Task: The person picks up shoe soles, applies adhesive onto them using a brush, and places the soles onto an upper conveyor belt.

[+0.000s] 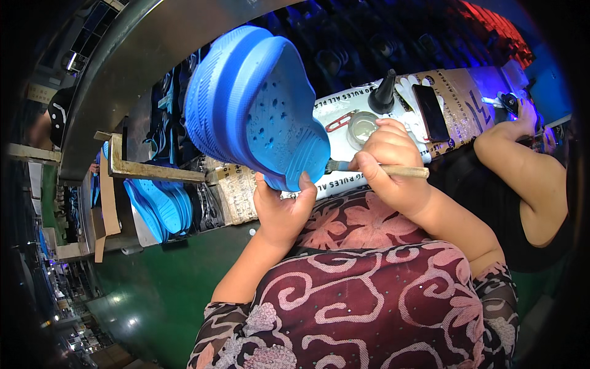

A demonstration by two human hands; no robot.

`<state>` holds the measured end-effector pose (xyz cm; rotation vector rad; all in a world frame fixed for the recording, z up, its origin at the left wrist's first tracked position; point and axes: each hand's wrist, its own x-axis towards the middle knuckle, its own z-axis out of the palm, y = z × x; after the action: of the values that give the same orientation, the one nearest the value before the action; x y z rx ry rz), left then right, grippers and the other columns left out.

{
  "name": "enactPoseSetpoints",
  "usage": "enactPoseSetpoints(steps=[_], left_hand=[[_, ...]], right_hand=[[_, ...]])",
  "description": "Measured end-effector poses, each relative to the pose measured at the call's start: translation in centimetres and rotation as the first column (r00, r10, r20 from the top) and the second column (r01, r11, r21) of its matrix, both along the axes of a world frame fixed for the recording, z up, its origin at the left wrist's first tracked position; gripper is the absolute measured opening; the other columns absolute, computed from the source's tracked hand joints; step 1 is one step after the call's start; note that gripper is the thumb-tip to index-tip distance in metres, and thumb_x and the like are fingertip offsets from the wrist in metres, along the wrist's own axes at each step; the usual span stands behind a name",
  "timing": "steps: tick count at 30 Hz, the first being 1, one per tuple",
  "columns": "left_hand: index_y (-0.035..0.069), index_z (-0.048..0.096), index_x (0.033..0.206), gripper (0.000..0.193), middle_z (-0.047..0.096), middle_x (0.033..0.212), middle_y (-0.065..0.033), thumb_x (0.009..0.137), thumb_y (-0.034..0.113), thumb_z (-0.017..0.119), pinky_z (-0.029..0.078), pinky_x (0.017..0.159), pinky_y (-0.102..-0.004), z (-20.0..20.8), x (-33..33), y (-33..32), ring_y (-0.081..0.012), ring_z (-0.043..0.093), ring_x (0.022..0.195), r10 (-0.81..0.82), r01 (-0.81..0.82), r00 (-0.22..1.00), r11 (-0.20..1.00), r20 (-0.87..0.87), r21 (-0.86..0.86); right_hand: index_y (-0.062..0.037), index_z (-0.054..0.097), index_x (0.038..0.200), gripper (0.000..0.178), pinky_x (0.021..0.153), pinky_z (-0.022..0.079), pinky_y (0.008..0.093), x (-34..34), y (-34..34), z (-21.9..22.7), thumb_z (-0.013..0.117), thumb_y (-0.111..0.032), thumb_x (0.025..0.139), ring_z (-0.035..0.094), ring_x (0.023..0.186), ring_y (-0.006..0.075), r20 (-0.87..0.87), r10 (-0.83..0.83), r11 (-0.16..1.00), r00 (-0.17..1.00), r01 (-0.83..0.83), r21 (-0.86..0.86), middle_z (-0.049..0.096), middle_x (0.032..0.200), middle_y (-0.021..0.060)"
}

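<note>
A stack of blue shoe soles [276,117] is tilted up in front of me, its top sole facing me with small holes and wet-looking specks on it. My left hand [281,212] grips the stack by its lower end, thumb on the near edge and fingers underneath. In my right hand [396,163] is a brush [409,171] with a pale wooden handle. Its bristles are at the lower right rim of the top sole; whether they touch it I cannot tell. Just beyond my right fingers stands a clear round jar [362,128].
A black cone-shaped nozzle [383,95], red-handled snips [340,122] and a dark phone [431,114] lie on the covered bench. More blue soles [165,206] sit in a stack at left, near a wooden bar [157,171]. At right is another person's bent arm [522,160].
</note>
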<state>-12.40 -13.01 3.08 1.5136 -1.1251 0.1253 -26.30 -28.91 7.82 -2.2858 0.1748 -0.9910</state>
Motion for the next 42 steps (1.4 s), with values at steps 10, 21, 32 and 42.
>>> enactPoseSetpoints(steps=[10, 21, 32, 42], left_hand=[[-0.005, 0.039, 0.121, 0.053, 0.065, 0.089, -0.0135, 0.075, -0.004, 0.066, 0.052, 0.068, -0.0291, 0.4, -0.1, 0.3, -0.0225, 0.066, 0.072, -0.016, 0.015, 1.0, 1.0, 0.013, 0.014], [0.002, 0.037, 0.129, 0.063, 0.066, 0.089, -0.0139, 0.074, -0.005, 0.067, 0.052, 0.062, -0.0307, -1.3, 0.3, 0.4, -0.0246, 0.067, 0.071, 0.014, -0.01, 0.99, 1.0, 0.138, -0.028], [-0.001, 0.064, 0.096, 0.027, 0.066, 0.09, -0.0121, 0.07, -0.005, 0.068, 0.051, 0.071, -0.0332, 0.1, -0.5, -0.6, -0.025, 0.065, 0.076, -0.014, 0.013, 1.0, 0.996, -0.018, -0.084], [-0.001, 0.065, 0.097, 0.029, 0.065, 0.095, -0.0134, 0.069, -0.008, 0.064, 0.05, 0.076, -0.0331, 1.1, -0.6, -0.6, -0.0255, 0.065, 0.082, -0.028, 0.03, 0.999, 0.997, 0.031, -0.064]], right_hand=[[-0.0086, 0.063, 0.064, 0.021, 0.085, 0.041, 0.0402, 0.4, 0.0, 0.5, 0.063, -0.016, 0.084, 0.054, 0.063, 0.0232, -0.013, 0.017, 1.0, 1.0, -0.017, -0.005, 0.056, 0.061, 0.0026], [-0.0087, 0.065, 0.065, 0.018, 0.085, 0.04, 0.0392, 0.2, -0.1, 0.3, 0.066, -0.016, 0.081, 0.054, 0.064, 0.0223, -0.002, 0.035, 0.998, 0.999, -0.035, -0.044, 0.056, 0.062, 0.0028], [-0.0094, 0.065, 0.064, 0.02, 0.084, 0.04, 0.0391, 0.2, -0.3, 0.6, 0.068, -0.018, 0.081, 0.052, 0.06, 0.0216, 0.003, 0.061, 0.998, 0.998, -0.061, -0.025, 0.054, 0.058, 0.0029], [-0.0097, 0.064, 0.062, 0.022, 0.085, 0.041, 0.0386, 0.0, 0.1, 0.6, 0.067, -0.018, 0.083, 0.052, 0.06, 0.0218, -0.033, 0.043, 0.999, 0.999, -0.044, -0.018, 0.053, 0.058, 0.0028]])
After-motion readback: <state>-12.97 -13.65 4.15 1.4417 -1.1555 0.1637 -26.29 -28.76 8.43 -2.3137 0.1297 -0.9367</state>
